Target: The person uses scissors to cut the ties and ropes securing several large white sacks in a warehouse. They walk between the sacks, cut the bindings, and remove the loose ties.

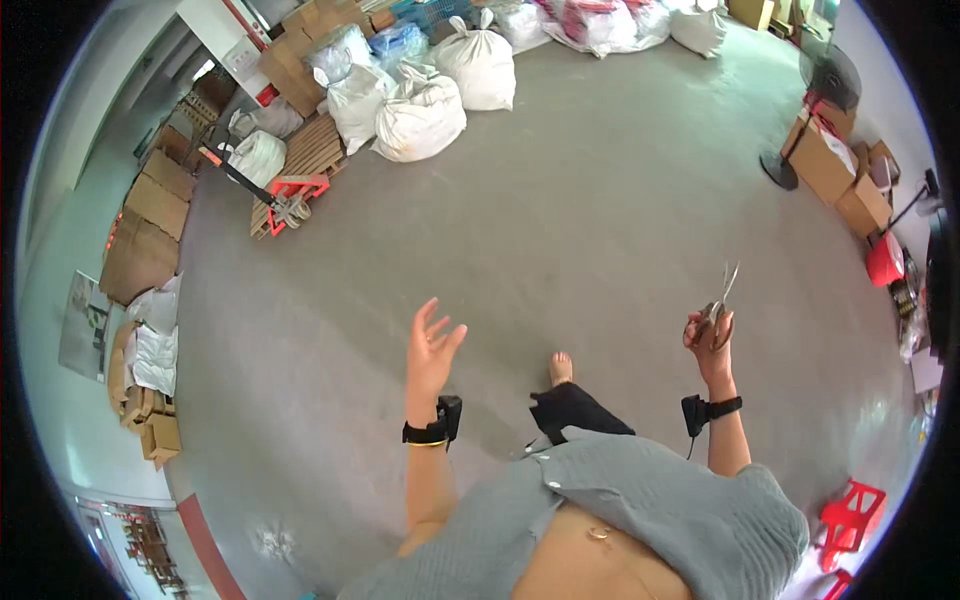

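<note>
The left hand [430, 350] is raised over the grey floor [560, 220] at the end of an upright forearm, its fingers loosely spread and thumb apart, gripping nothing. The right hand [709, 350] is raised well apart from it, fingers curled around the handles of a pair of silver metal scissors [715, 312], which it holds up clear of the floor. Each wrist wears a black strap. Of the containers, plump white woven sacks [420, 118] stand beyond the hands, their contents hidden; at the right, an open brown cardboard box [822, 165] seems to hold something white — the fisheye edge makes it hard to be sure. A red plastic bucket [885, 262] stands near it. The scissors point away from the body, long axis nearly in line with the right forearm, leaning slightly right — the blade tips a little apart.
</note>
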Demonstrator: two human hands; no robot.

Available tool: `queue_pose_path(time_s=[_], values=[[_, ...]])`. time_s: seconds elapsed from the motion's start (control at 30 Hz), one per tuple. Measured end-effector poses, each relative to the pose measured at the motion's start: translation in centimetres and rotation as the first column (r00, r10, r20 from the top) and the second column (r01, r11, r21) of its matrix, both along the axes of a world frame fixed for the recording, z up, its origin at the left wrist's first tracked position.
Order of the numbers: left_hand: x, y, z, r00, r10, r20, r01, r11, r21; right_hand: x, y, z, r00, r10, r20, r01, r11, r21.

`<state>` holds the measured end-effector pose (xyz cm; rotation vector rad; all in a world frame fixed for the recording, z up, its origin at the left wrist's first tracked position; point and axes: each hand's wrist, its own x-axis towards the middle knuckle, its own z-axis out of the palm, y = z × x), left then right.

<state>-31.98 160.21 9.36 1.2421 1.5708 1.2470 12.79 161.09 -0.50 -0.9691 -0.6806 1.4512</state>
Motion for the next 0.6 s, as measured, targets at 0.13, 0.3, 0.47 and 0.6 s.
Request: queue_pose_path(time_s=[0.13, 0.3, 0.47, 0.6], values=[[-3.7, 8.9, -0.2, 0.998, 0.052, -0.029, -0.053, 0.998, -0.029, -3.3, 11.6, -1.1, 0.997, 0.006, 0.079, -0.001, 0.998, -0.061], [-10.6, 16.3, 0.9, 0.958, 0.271, -0.096, -0.275, 0.961, -0.027, -13.2, 28.8, -1.1, 0.946, 0.311, 0.088, -0.314, 0.95, 0.011], [-20.2, 18.7, -4.6, 0.847, 0.503, -0.172, -0.525, 0.844, -0.114, -26.6, 42.3, 3.1, 0.819, 0.516, 0.252, -0.559, 0.817, 0.143], [-26.4, 22.3, -7.4, 0.768, 0.618, -0.171, -0.641, 0.735, -0.222, -31.9, 50.2, 1.4, 0.725, 0.595, 0.348, -0.668, 0.731, 0.14]])
